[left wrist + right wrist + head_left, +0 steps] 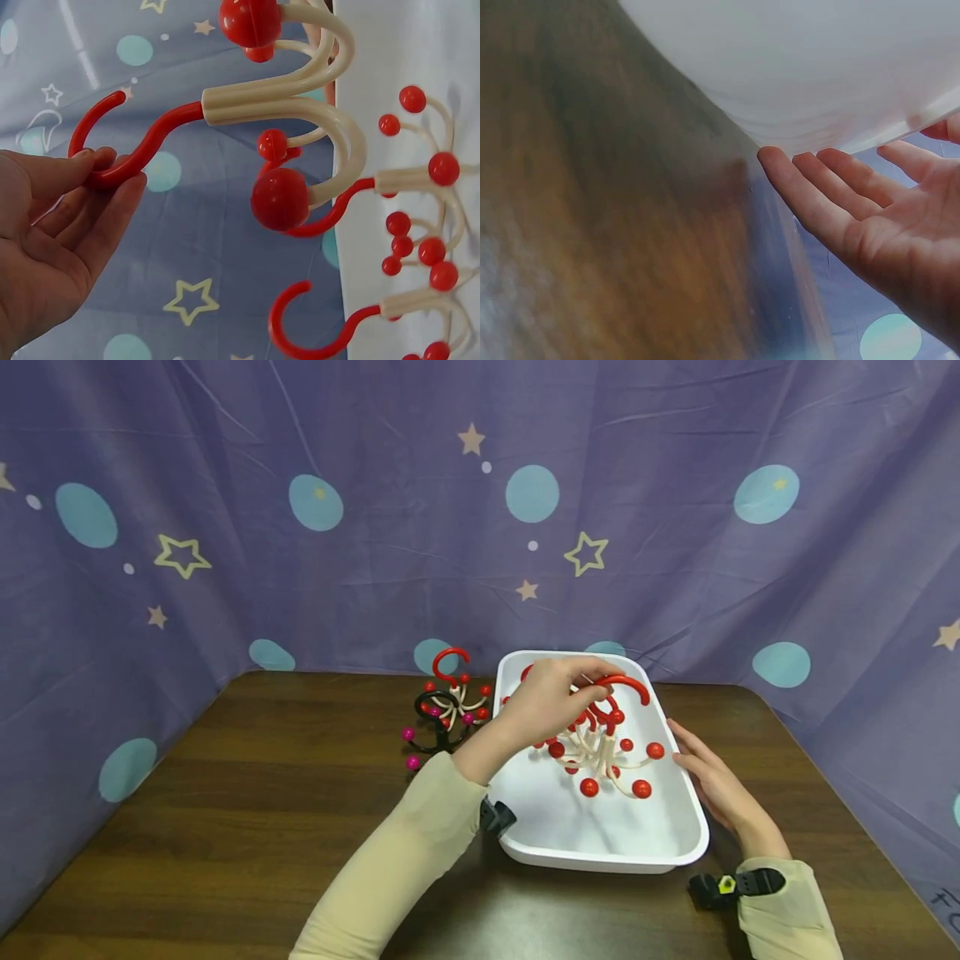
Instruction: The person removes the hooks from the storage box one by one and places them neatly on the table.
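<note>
My left hand (pixel 551 693) pinches the curved red hook of a hanger whose cream arms (pixel 240 105) end in red balls. This hanger is upright over the white tray (pixel 558 839). Behind it in the tray are other hangers of the same kind; the left wrist view shows two, one with a red hook (pixel 311 352). My right hand (pixel 716 781) is at the tray's right side. Its fingers (pixel 810 195) are fairly straight, with the tips against the outer wall under the rim.
Left of the tray, on the brown wooden table (pixel 247 793), stand a black hanger (pixel 441 739) with pink balls and a red-hooked cream hanger (pixel 448 653) behind it. A purple curtain (pixel 420 543) with stars and dots hangs behind the table.
</note>
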{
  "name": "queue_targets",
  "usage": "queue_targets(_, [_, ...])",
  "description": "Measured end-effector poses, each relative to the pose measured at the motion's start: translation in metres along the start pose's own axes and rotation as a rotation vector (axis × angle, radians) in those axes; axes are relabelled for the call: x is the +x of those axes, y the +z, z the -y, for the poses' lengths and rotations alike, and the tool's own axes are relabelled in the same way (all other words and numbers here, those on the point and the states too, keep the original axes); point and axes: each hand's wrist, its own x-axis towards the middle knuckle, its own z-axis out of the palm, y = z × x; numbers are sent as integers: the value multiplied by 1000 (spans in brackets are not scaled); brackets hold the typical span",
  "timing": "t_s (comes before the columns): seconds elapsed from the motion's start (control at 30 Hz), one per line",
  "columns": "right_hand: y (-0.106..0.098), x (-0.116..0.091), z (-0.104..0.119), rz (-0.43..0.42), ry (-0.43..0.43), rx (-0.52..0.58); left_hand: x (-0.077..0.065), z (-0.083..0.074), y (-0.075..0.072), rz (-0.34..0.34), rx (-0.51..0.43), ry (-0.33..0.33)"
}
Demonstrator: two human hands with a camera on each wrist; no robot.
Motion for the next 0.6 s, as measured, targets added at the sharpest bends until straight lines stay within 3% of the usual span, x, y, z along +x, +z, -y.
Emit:
queue_targets(0.27, [0,0,-2,12,-27,17,-3,2,-20,-48,21,34])
queue_targets(0.6, [0,-1,-1,18,-23,13,-11,12,-49,-102,-6,-9])
